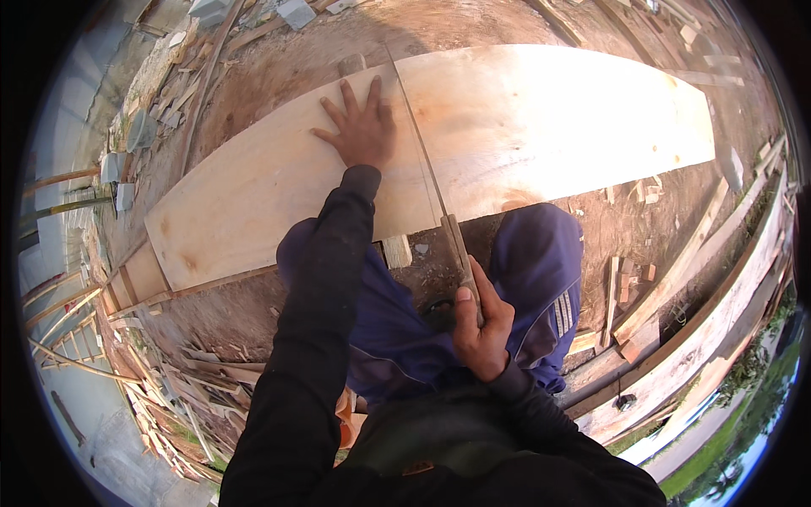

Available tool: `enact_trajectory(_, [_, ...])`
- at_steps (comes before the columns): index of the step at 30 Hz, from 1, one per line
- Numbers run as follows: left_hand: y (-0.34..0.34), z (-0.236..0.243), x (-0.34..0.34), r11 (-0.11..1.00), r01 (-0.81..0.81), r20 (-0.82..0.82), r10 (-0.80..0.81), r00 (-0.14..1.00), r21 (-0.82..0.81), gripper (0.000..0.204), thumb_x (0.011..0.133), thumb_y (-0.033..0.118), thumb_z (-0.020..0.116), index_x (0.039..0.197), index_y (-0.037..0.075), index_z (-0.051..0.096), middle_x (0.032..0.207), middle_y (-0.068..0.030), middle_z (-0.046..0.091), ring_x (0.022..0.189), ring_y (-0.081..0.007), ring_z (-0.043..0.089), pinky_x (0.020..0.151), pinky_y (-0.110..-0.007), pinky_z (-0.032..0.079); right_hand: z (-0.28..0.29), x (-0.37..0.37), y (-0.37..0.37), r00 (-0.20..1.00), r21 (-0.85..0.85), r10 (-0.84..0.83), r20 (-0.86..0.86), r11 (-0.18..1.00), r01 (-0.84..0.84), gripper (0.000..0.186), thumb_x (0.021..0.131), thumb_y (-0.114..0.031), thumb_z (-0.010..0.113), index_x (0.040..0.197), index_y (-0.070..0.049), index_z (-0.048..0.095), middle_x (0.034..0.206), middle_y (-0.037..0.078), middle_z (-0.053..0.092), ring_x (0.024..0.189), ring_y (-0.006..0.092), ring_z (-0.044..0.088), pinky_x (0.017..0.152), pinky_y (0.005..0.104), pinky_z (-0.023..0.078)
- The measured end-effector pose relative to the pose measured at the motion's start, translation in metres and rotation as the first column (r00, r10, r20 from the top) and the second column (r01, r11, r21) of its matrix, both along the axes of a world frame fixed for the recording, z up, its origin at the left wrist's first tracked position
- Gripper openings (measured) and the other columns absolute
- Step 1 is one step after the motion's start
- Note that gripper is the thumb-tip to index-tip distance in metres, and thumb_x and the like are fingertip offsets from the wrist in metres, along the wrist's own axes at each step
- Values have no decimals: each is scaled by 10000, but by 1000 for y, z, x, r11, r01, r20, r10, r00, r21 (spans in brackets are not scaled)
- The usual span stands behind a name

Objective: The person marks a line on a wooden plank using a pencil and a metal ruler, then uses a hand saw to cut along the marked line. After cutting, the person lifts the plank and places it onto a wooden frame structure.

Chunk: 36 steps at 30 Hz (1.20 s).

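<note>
A wide, pale board [262, 182] lies crosswise in front of the person, above bare brown ground [245, 110], its right part washed out by bright light. The left hand [361, 127] is laid palm down on it, left of the saw [455, 239], with the fingers [349, 97] spread out and grasping nothing. The right hand [484, 325] has its fingers wrapped around the saw's wooden handle — thumb on the left side, forefinger stretched along the right — though the lower fingers are hidden from view. The thin blade [422, 150] runs away from that hand over the board, from the near edge to just past the far one; how deep it sits in the wood, I cannot tell. A short block [397, 251] pokes out from under the near edge, between the knees in blue trousers [536, 262]. The right knee overlaps that edge in view. Long planks [676, 262] lie to the right, and scattered wood scraps [198, 384] cover the ground at lower left.
</note>
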<state>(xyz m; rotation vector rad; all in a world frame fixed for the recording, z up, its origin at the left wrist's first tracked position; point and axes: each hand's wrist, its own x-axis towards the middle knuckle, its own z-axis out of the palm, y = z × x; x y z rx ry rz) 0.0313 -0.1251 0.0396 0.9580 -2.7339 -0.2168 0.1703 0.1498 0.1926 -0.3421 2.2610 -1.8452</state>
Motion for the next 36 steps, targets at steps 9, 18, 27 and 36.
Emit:
enact_trajectory(9, [0, 1, 1, 1000, -2, 18, 2, 1000, -5, 496, 1053, 496, 368, 1539, 417, 429, 1705, -102, 223, 1539, -525, 105, 1068, -874, 28, -10, -42, -43, 991, 63, -11, 137, 998, 3, 426, 1005, -145, 595, 1351, 104, 582, 939, 235, 733, 834, 241, 705, 735, 337, 549])
enact_trajectory(18, [0, -3, -5, 998, -1, 0, 1, 1000, -62, 489, 1049, 486, 395, 1531, 416, 440, 1692, -108, 250, 1531, -525, 133, 1057, -882, 67, -5, -79, -68, 967, 87, 47, 251, 994, -71, 429, 988, -117, 600, 1348, 115, 572, 1035, 293, 729, 947, 324, 764, 814, 350, 572])
enact_trajectory(27, [1, -3, 1, 998, -1, 16, 2, 1000, -64, 493, 1048, 498, 396, 1534, 423, 437, 1696, -107, 242, 1533, -525, 129, 1056, -883, 60, -2, -11, -14, 991, 28, -16, 133, 1000, 13, 427, 990, -139, 599, 1328, 122, 587, 1023, 311, 722, 937, 350, 762, 805, 361, 571])
enact_trajectory(36, [1, -7, -1, 998, -8, -10, 8, 1000, -65, 504, 1050, 526, 370, 1543, 436, 419, 1694, -100, 256, 1535, -524, 128, 1058, -880, 46, -1, -5, -6, 984, 38, -4, 177, 999, -3, 442, 986, -112, 608, 1358, 124, 564, 982, 279, 741, 882, 271, 767, 739, 352, 569])
